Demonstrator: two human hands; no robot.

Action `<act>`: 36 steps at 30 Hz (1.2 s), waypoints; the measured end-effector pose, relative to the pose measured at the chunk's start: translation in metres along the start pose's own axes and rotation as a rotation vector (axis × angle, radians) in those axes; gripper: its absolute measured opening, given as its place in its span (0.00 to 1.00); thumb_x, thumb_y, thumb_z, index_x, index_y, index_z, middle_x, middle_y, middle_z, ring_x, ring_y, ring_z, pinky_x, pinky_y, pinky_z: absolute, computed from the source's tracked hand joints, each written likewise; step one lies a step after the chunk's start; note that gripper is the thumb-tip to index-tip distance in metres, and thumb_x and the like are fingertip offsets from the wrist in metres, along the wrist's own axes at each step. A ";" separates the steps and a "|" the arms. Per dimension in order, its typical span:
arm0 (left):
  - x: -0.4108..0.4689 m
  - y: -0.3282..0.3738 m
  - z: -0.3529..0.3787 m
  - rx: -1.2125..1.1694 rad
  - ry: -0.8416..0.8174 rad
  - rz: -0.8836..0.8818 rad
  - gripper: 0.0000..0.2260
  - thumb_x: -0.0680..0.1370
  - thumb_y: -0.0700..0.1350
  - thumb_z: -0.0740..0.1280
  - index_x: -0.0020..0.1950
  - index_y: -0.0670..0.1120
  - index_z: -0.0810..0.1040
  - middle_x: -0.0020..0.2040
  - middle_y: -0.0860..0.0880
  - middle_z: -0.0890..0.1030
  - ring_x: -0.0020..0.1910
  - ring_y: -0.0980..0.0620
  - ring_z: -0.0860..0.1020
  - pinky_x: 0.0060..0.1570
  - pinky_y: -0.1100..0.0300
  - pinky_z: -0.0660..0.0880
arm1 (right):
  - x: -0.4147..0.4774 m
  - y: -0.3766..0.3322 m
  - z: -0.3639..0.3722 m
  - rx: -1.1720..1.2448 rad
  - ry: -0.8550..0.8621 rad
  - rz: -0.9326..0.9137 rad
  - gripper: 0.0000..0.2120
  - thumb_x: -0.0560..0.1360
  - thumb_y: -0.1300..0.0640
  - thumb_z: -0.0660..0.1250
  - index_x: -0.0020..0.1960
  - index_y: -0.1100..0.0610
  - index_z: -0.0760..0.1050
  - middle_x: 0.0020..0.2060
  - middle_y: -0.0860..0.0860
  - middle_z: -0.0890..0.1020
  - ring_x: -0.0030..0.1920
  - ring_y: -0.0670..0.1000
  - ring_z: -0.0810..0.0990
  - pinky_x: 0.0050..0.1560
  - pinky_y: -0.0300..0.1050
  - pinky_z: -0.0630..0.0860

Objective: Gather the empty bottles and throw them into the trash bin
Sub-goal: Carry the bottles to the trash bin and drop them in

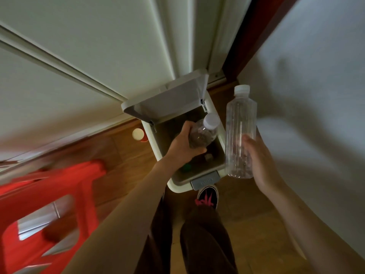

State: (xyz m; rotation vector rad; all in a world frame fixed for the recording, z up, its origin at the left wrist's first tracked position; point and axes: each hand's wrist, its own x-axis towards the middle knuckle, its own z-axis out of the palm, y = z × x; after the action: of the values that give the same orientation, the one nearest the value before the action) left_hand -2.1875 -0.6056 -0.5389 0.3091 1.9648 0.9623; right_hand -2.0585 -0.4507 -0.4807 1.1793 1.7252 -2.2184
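Beside the open bin (221, 135), red stool (45, 196).

My left hand (184, 144) covers the small bottle's (203, 133) base; bin contents (197, 161) too dim to identify; red stool (49, 204) blurred, cut off at left edge.

Your white trash bin (222, 139) stood open, lid (167, 97) tipped back. You held one clear capped bottle (203, 133) over its mouth, and a taller ribbed bottle (240, 133) upright beside its right rim.
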 end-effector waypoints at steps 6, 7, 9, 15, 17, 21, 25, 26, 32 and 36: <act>0.014 -0.007 0.001 -0.030 0.163 -0.048 0.31 0.68 0.41 0.77 0.64 0.52 0.65 0.63 0.49 0.75 0.60 0.50 0.75 0.48 0.64 0.72 | 0.006 0.009 -0.001 -0.037 0.013 -0.007 0.23 0.77 0.46 0.59 0.67 0.57 0.71 0.55 0.61 0.81 0.53 0.57 0.82 0.47 0.43 0.82; 0.016 -0.008 0.001 -0.034 0.183 -0.055 0.31 0.68 0.41 0.77 0.65 0.51 0.65 0.63 0.49 0.75 0.61 0.50 0.74 0.51 0.62 0.72 | 0.006 0.010 -0.001 -0.046 0.011 -0.011 0.24 0.76 0.46 0.58 0.67 0.58 0.71 0.55 0.62 0.81 0.52 0.59 0.82 0.47 0.43 0.82; 0.017 -0.008 0.001 -0.024 0.188 -0.050 0.32 0.68 0.42 0.77 0.67 0.51 0.65 0.65 0.49 0.74 0.64 0.48 0.73 0.56 0.59 0.71 | 0.006 0.010 -0.001 -0.053 0.003 -0.022 0.25 0.76 0.47 0.57 0.67 0.60 0.70 0.55 0.63 0.80 0.52 0.59 0.82 0.45 0.41 0.82; -0.005 0.001 -0.004 0.060 0.234 0.026 0.23 0.76 0.46 0.69 0.69 0.50 0.68 0.64 0.50 0.76 0.60 0.53 0.75 0.59 0.60 0.73 | 0.005 0.009 0.003 -0.098 0.031 -0.057 0.24 0.77 0.47 0.57 0.67 0.59 0.71 0.54 0.59 0.81 0.52 0.55 0.83 0.47 0.41 0.82; -0.025 0.006 -0.011 0.099 0.275 0.105 0.16 0.79 0.46 0.65 0.66 0.48 0.72 0.61 0.50 0.78 0.58 0.54 0.77 0.58 0.59 0.76 | 0.002 0.006 0.007 -0.099 0.058 -0.067 0.18 0.80 0.50 0.58 0.64 0.60 0.72 0.48 0.54 0.83 0.46 0.49 0.83 0.43 0.39 0.81; -0.061 0.002 -0.031 0.204 0.417 0.243 0.11 0.79 0.43 0.63 0.61 0.44 0.76 0.56 0.48 0.79 0.54 0.53 0.77 0.52 0.70 0.73 | -0.012 -0.006 0.019 -0.155 0.153 -0.152 0.14 0.76 0.45 0.63 0.56 0.52 0.74 0.43 0.45 0.81 0.44 0.44 0.81 0.45 0.34 0.76; -0.074 -0.005 -0.050 0.279 0.612 0.193 0.13 0.77 0.39 0.66 0.61 0.40 0.75 0.57 0.44 0.78 0.57 0.47 0.75 0.56 0.58 0.74 | -0.025 -0.015 0.031 -0.121 0.106 -0.165 0.22 0.73 0.41 0.65 0.60 0.55 0.74 0.51 0.58 0.80 0.52 0.61 0.79 0.54 0.58 0.78; -0.074 -0.006 -0.052 0.277 0.637 0.135 0.15 0.77 0.39 0.67 0.63 0.40 0.74 0.59 0.42 0.76 0.58 0.46 0.74 0.57 0.54 0.74 | -0.027 -0.017 0.036 -0.107 0.083 -0.148 0.23 0.72 0.42 0.66 0.62 0.55 0.74 0.53 0.58 0.80 0.53 0.62 0.79 0.55 0.58 0.78; -0.065 -0.018 -0.058 -0.069 0.454 -0.123 0.27 0.79 0.43 0.65 0.75 0.52 0.58 0.69 0.44 0.69 0.60 0.51 0.74 0.55 0.54 0.76 | -0.012 -0.013 0.066 -0.171 0.018 -0.055 0.22 0.74 0.54 0.71 0.65 0.61 0.72 0.55 0.55 0.81 0.52 0.46 0.82 0.46 0.31 0.76; -0.064 -0.025 -0.056 -0.176 0.426 -0.120 0.29 0.79 0.39 0.64 0.75 0.55 0.56 0.61 0.47 0.78 0.54 0.48 0.80 0.50 0.48 0.81 | 0.002 -0.003 0.085 -0.141 0.072 0.040 0.23 0.72 0.48 0.72 0.56 0.65 0.75 0.46 0.63 0.81 0.46 0.57 0.82 0.48 0.47 0.81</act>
State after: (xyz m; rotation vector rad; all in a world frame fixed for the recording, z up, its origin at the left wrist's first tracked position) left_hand -2.1929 -0.6858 -0.5012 -0.1244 2.2270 1.1847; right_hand -2.1042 -0.5222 -0.4744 1.2628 1.8336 -2.0177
